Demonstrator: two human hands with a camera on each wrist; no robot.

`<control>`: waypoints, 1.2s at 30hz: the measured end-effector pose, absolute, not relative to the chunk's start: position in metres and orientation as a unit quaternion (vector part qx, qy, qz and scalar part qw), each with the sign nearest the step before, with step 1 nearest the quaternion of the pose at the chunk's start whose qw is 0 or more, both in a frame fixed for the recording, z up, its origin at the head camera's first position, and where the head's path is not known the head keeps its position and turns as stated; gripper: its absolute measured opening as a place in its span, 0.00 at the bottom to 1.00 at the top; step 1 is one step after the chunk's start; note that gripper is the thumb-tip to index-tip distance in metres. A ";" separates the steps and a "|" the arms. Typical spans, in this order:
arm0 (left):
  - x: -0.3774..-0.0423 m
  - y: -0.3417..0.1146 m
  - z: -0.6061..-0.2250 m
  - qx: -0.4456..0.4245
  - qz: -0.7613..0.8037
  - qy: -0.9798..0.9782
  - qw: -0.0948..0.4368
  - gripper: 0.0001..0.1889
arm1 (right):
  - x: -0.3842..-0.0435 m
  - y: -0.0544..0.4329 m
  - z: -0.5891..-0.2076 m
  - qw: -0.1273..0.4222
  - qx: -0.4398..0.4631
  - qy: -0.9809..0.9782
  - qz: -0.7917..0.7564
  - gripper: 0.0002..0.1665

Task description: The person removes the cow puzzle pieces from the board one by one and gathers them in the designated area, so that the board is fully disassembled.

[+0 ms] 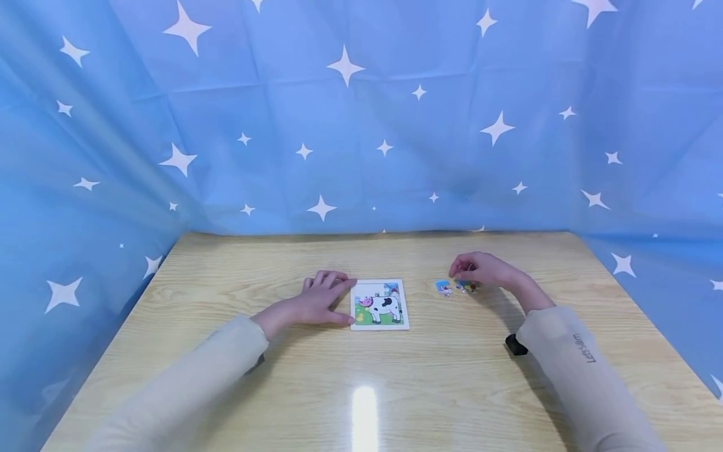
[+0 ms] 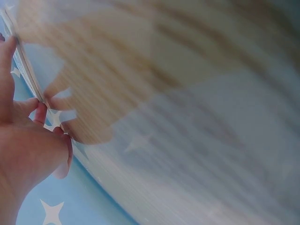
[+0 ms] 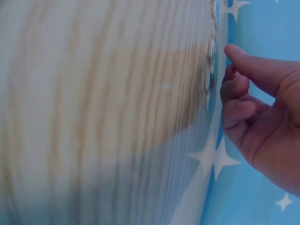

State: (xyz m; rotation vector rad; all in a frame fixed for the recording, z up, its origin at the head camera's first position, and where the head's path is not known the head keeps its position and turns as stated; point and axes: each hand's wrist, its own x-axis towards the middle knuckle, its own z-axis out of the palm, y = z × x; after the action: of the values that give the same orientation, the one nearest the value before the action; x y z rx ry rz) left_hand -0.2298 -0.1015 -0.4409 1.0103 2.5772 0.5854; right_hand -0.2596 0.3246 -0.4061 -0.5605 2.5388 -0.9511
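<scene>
Puzzle [image 1: 384, 309] lies on the table [image 1: 316, 383]. Your left hand [image 1: 321, 302], fingers spread, touches its left edge. Right of it, your right hand [image 1: 484, 269], fingers loosely curled, hovers by pieces [image 1: 443, 288].

In the head view, the right hand [image 1: 484, 269] partly covers the loose pieces [image 1: 465, 287] at 4 o'clock, and whether it touches them cannot be told; the pictures printed there are too small to make out; the left sleeve [image 1: 189, 376] runs off at 7 o'clock, the right sleeve [image 1: 587, 376] at 4, and the tabletop [image 1: 316, 383] at 6; in the left wrist view, the puzzle board [image 1: 403, 306] shows edge-on at 10 o'clock, its face hidden; the left hand [image 2: 35, 136] is cropped at 8 o'clock; both wrist views blur the wood grain.
</scene>
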 end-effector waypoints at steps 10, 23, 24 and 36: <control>-0.228 -0.104 -0.437 0.352 0.211 0.899 0.157 0.48 | -0.262 0.308 -0.412 0.210 -0.203 0.891 -0.348 0.08; -0.230 -0.105 -0.441 0.352 0.219 0.897 0.155 0.48 | -0.267 0.281 -0.413 0.210 -0.236 0.888 -0.335 0.08; -0.229 -0.105 -0.440 0.352 0.220 0.897 0.156 0.48 | -0.267 0.279 -0.414 0.211 -0.236 0.887 -0.335 0.08; -0.227 -0.103 -0.437 0.347 0.212 0.899 0.160 0.49 | -0.267 0.260 -0.416 0.206 -0.240 0.891 -0.327 0.06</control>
State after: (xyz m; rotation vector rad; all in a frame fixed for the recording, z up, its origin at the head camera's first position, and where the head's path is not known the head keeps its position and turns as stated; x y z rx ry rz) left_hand -0.2274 -0.1034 -0.4369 0.9926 2.5693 0.6066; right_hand -0.2670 0.2604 -0.4158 -0.6684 2.4816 -0.9104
